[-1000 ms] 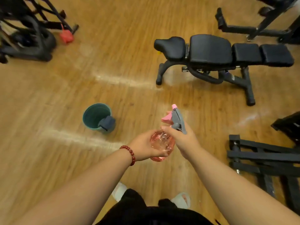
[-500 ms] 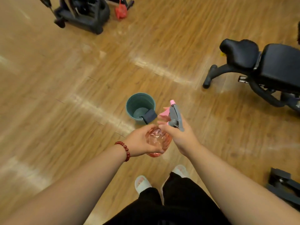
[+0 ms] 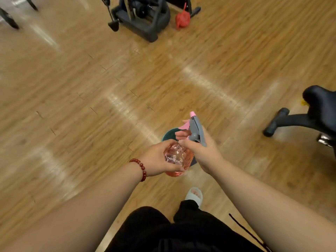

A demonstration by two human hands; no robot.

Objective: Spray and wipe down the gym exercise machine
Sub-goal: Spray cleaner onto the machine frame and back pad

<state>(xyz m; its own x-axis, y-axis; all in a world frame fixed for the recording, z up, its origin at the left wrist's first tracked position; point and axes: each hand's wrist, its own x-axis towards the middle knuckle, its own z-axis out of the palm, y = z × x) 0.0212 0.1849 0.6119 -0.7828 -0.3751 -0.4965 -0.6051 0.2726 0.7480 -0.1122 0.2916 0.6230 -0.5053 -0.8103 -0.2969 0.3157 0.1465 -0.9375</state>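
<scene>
- pink see-through spray bottle [image 3: 179,157] is held at waist height above the wooden floor [image 3: 91,106], right over a green bucket [image 3: 168,134] that the hands mostly hide
- left hand [image 3: 158,159] wraps round the bottle's belly; right hand [image 3: 201,151] curls round the neck under the grey spray head [image 3: 196,130], fingers by the pink trigger
- this looks like seating or readying the head: hold the body firm, turn only the top, keep it upright
- aim the nozzle away from the face; the black padded bench [image 3: 320,110] stands well apart at the right edge

A gym: black exercise machine [image 3: 141,13] and padded bench [image 3: 316,115] stand on wood-plank floor [image 3: 91,88].
</scene>
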